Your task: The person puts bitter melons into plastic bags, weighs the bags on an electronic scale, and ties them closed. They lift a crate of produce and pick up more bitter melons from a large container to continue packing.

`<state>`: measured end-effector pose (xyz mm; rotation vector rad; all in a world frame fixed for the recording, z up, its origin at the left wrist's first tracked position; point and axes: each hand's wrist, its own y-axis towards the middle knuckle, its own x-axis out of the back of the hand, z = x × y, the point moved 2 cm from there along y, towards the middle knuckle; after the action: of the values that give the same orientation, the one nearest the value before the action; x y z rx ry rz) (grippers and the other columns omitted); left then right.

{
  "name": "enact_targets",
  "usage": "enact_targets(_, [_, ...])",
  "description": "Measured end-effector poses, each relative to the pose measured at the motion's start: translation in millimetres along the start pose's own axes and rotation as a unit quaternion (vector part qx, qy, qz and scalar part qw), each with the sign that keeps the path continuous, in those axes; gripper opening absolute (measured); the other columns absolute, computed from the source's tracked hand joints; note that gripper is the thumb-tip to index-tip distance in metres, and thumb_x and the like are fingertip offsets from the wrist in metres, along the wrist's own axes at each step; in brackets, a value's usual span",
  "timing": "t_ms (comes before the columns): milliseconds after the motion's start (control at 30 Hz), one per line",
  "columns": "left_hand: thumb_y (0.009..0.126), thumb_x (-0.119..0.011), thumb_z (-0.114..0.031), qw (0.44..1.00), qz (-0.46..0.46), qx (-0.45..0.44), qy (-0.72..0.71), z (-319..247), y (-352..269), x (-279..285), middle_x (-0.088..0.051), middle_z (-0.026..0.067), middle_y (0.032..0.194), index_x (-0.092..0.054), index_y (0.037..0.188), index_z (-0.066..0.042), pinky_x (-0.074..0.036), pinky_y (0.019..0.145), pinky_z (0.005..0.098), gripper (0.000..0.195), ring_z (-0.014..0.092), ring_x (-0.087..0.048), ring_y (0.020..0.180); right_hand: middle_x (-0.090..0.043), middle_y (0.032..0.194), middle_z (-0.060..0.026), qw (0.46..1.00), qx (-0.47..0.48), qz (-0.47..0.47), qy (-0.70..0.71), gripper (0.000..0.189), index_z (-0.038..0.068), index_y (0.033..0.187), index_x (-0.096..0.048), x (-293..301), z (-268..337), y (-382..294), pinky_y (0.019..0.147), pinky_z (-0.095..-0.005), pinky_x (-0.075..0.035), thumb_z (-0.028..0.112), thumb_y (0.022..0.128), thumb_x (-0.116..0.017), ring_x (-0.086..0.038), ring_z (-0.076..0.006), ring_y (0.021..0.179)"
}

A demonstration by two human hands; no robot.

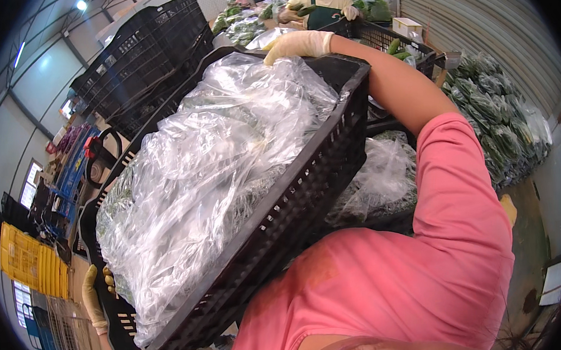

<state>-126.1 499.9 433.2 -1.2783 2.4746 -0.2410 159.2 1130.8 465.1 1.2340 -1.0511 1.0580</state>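
Note:
A black plastic crate [305, 173] hangs tilted in front of my pink shirt, held between both hands. Clear plastic bags [229, 144] fill it, with green leafy produce faintly visible through the film. My left hand [94, 298], in a pale yellowish glove, grips the crate's near-left end, fingers through the handle opening. At the opposite end, my gloved right hand [298, 44] is hooked over the rim, its fingertips by the bags. Beneath the raised crate, another black crate holds more bagged greens [378, 178], partly hidden by my arm and the lifted crate.
Tall stacked black crates [150, 57] stand at left, near a black-and-red handle [103, 151]. Yellow crates [33, 260] lie farther left. A person in a green apron [323, 16] holds cucumbers behind a crate. Bagged greens [496, 116] are piled along the right wall.

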Motion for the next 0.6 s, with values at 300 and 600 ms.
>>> enact_targets(300, [0.100,-0.064,-0.029,0.997,-0.058,-0.053,-0.023,7.3,3.3,4.6,-0.064,0.0047,0.080,-0.060,0.095,0.000,-0.047,0.043,0.0194,0.030,0.009,-0.057,0.053,-0.071,0.120,-0.0106,0.990,0.104,-0.026,-0.089,0.031,0.003,0.121,-0.068,-2.8,-5.8,-0.4,0.097,-0.0282,-0.051,0.009,0.091,-0.059,-0.067,-0.0220,0.113])
enact_targets(600, [0.099,-0.066,-0.034,0.990,-0.113,-0.072,-0.046,35.4,-62.4,-43.5,-0.063,0.0009,0.070,-0.061,0.093,-0.006,-0.048,0.044,0.0166,0.029,0.007,-0.056,0.050,-0.069,0.125,-0.0088,0.973,0.202,0.001,-0.116,0.031,0.004,0.120,-0.068,-24.0,-41.7,38.8,0.107,-0.0300,-0.045,0.007,0.091,-0.060,-0.061,-0.0225,0.122])
